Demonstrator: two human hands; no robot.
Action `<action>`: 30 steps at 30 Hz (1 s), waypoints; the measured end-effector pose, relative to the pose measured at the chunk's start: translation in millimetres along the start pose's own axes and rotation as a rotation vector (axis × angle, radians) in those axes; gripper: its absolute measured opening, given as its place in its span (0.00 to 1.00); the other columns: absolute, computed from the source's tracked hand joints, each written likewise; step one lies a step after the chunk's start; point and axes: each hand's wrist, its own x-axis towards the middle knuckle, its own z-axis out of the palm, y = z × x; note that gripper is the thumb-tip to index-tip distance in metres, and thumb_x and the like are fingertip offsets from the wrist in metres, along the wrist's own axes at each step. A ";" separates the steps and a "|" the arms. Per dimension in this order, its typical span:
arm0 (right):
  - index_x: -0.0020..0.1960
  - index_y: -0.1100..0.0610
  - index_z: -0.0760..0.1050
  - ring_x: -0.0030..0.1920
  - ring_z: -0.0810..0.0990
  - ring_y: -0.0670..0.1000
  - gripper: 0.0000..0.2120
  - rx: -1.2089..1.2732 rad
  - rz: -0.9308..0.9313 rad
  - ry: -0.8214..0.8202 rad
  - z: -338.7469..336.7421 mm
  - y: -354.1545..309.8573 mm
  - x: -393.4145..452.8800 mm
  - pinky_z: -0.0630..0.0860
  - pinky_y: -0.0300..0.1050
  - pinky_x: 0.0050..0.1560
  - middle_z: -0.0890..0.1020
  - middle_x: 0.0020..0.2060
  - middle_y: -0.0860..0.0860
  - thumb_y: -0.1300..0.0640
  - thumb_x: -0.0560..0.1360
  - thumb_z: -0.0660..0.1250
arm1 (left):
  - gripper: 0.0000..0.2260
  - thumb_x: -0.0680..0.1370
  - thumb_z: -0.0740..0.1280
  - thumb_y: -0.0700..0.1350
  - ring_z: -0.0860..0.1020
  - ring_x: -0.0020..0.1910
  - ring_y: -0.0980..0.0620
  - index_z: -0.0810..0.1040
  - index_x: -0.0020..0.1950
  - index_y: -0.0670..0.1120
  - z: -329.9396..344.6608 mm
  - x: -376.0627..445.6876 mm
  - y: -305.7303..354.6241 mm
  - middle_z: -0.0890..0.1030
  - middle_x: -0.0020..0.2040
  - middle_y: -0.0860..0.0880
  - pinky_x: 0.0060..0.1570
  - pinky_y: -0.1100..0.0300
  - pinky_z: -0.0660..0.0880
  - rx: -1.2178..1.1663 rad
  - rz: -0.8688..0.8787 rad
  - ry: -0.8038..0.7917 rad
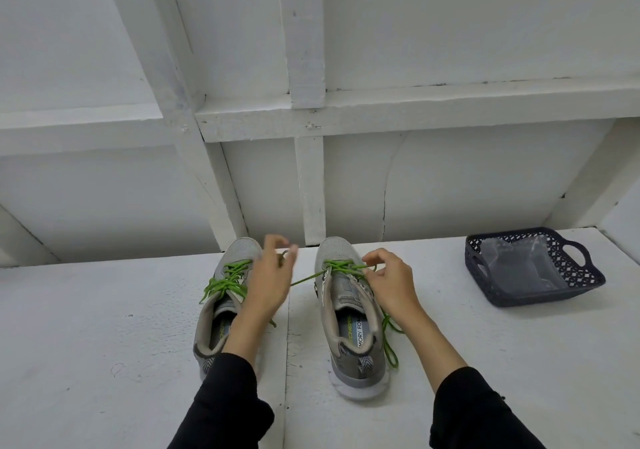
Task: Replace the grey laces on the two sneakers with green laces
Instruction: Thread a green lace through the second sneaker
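Note:
Two grey sneakers stand side by side on the white table, toes pointing away from me. The left sneaker (221,310) carries a green lace (225,280) through its eyelets. The right sneaker (349,313) has a green lace (341,268) through its front eyelets; one end trails down its right side. My left hand (268,279) hovers between the shoes and pinches the other end of that lace, which runs taut from the shoe. My right hand (389,284) pinches the lace at the right sneaker's eyelets.
A dark blue plastic basket (581,286) with a clear plastic bag (523,265) inside sits at the right rear of the table. A white panelled wall with wooden battens rises directly behind the shoes.

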 end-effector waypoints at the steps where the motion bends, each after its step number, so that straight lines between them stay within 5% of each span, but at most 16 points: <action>1: 0.47 0.54 0.76 0.40 0.77 0.48 0.06 -0.002 0.025 0.036 2.0 2.4 -2.5 0.69 0.34 0.38 0.79 0.47 0.49 0.65 0.75 0.66 | 0.09 0.82 0.59 0.54 0.73 0.38 0.51 0.70 0.57 0.52 3.7 -1.3 -4.7 0.75 0.41 0.49 0.38 0.56 0.71 0.232 0.073 -0.081; 3: 0.47 0.55 0.74 0.42 0.75 0.50 0.07 -0.017 0.084 0.099 5.2 6.9 -7.8 0.67 0.38 0.40 0.77 0.49 0.52 0.66 0.74 0.64 | 0.11 0.81 0.60 0.56 0.73 0.50 0.49 0.75 0.59 0.55 15.8 -2.9 -13.8 0.73 0.50 0.49 0.49 0.52 0.73 0.477 0.113 -0.223; 6: 0.49 0.58 0.72 0.46 0.71 0.50 0.08 -0.013 0.168 0.104 6.7 11.0 -13.9 0.63 0.38 0.41 0.71 0.50 0.52 0.68 0.73 0.61 | 0.08 0.81 0.62 0.49 0.71 0.49 0.46 0.79 0.46 0.53 30.7 -2.3 -15.5 0.70 0.47 0.50 0.47 0.55 0.68 0.276 0.062 -0.169; 10: 0.52 0.58 0.78 0.49 0.75 0.50 0.09 -0.007 0.187 -0.031 8.8 16.7 -10.6 0.67 0.39 0.47 0.78 0.49 0.53 0.65 0.74 0.63 | 0.10 0.83 0.56 0.42 0.75 0.45 0.50 0.71 0.43 0.46 31.5 -4.9 0.2 0.78 0.45 0.50 0.46 0.58 0.71 -0.716 -0.299 0.123; 13: 0.49 0.56 0.81 0.48 0.78 0.50 0.05 0.039 0.169 -0.058 8.2 16.7 -8.0 0.68 0.38 0.46 0.80 0.44 0.51 0.60 0.75 0.68 | 0.12 0.84 0.53 0.43 0.75 0.31 0.54 0.66 0.40 0.47 24.1 -3.8 8.6 0.72 0.34 0.49 0.40 0.59 0.76 -1.268 -0.525 0.179; 16: 0.42 0.55 0.80 0.44 0.77 0.49 0.02 0.030 0.132 -0.070 7.9 15.8 -6.3 0.68 0.39 0.43 0.80 0.39 0.49 0.59 0.74 0.70 | 0.06 0.83 0.56 0.46 0.65 0.27 0.57 0.65 0.46 0.51 26.4 -7.2 -2.2 0.66 0.33 0.51 0.31 0.64 0.67 -0.616 -0.325 0.108; 18: 0.40 0.55 0.78 0.43 0.76 0.48 0.05 0.008 0.128 -0.070 7.9 15.8 -5.1 0.67 0.39 0.41 0.79 0.38 0.48 0.59 0.75 0.69 | 0.04 0.82 0.61 0.47 0.67 0.26 0.60 0.66 0.53 0.55 33.7 -11.0 -13.2 0.70 0.32 0.53 0.32 0.64 0.65 -0.163 -0.047 -0.025; 20: 0.39 0.52 0.75 0.45 0.75 0.50 0.07 -0.046 0.110 -0.076 9.1 17.5 -3.6 0.68 0.41 0.44 0.78 0.42 0.50 0.58 0.75 0.68 | 0.03 0.82 0.62 0.48 0.73 0.33 0.60 0.73 0.54 0.54 39.8 -10.9 -22.4 0.75 0.39 0.51 0.37 0.62 0.67 0.065 0.052 -0.111; 23: 0.40 0.51 0.74 0.51 0.74 0.52 0.07 -0.162 0.082 -0.066 8.3 19.1 -2.1 0.71 0.47 0.49 0.77 0.47 0.51 0.56 0.77 0.66 | 0.08 0.82 0.60 0.49 0.75 0.43 0.47 0.79 0.50 0.50 42.6 -10.6 -26.9 0.71 0.44 0.51 0.43 0.55 0.66 0.229 0.034 -0.072; 26: 0.44 0.54 0.75 0.54 0.72 0.54 0.05 -0.343 0.074 -0.022 5.7 17.0 -1.6 0.71 0.50 0.51 0.76 0.50 0.50 0.57 0.79 0.63 | 0.10 0.83 0.58 0.46 0.71 0.43 0.47 0.78 0.48 0.50 43.9 -13.4 -28.4 0.68 0.43 0.52 0.45 0.55 0.62 0.338 0.065 -0.014; 30: 0.45 0.54 0.75 0.52 0.74 0.54 0.05 -0.369 0.092 0.023 7.6 16.5 -4.7 0.72 0.48 0.47 0.77 0.48 0.50 0.57 0.79 0.63 | 0.07 0.82 0.60 0.46 0.73 0.43 0.48 0.78 0.48 0.50 44.4 -12.4 -29.3 0.70 0.44 0.50 0.43 0.57 0.65 0.134 -0.013 -0.061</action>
